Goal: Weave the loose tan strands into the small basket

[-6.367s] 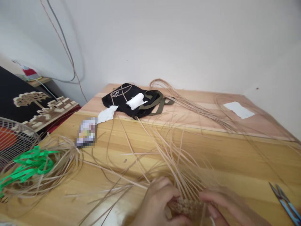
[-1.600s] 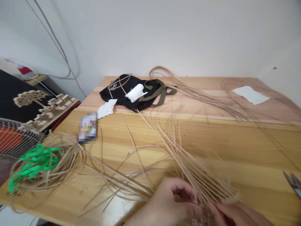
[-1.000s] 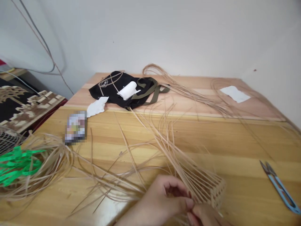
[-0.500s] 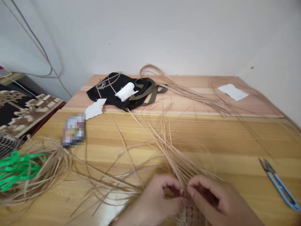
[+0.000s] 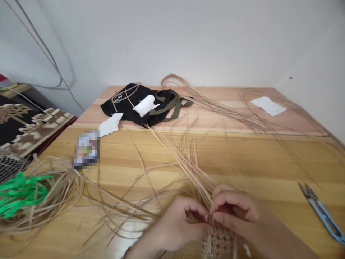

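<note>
While the left hand (image 5: 175,223) and right hand (image 5: 234,210) pinch together, their fingertips (image 5: 215,217) grip rattan strands (image 5: 195,169) rising from a woven rattan piece (image 5: 219,244) at the near edge of the worktop (image 5: 269,160). Holding each strand snug against the weave keeps rows even; blue-handled snips (image 5: 322,214) lie toward the right edge.

Black tote bag (image 5: 121,104) with olive straps, white paper roll (image 5: 145,105) on it, blue-handled snips (image 5: 322,216), green ribbon (image 5: 20,194)
</note>
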The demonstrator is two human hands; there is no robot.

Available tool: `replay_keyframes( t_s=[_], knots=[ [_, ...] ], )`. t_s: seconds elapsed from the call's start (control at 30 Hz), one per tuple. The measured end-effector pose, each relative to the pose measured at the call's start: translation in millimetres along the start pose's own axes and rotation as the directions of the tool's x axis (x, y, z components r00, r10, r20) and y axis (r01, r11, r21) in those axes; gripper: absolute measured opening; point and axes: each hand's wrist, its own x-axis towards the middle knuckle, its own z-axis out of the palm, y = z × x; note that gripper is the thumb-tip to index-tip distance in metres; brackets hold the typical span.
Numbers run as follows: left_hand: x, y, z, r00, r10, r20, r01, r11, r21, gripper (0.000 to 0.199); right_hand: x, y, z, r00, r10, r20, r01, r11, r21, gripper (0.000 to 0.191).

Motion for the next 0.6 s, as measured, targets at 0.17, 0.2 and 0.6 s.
replay_keyframes(
  t_s=[0.17, 0.2, 0.6],
  knots=[
    [5, 7, 1.8, 0.976, 0.103, 0.19, -0.079, 0.989, -0.128, 0.007, 9, -14, -1, 0.979, -0.113, 0.169, 0.128, 0.989, -0.078, 0.015],
    [6, 7, 2.5, 0.975, 0.115, 0.189, -0.088, 0.985, -0.146, 0.007, 12, -15, -1, 0.974, -0.113, 0.194, 0.133, 0.987, -0.094, 0.016],
    [11, -1, 9.5, 0.99, -0.043, 0.131, 0.077, 0.962, -0.264, 0.017, 23, -13, -10, 0.959, -0.028, 0.283, 0.089, 0.975, -0.205, 0.017]
  ],
)
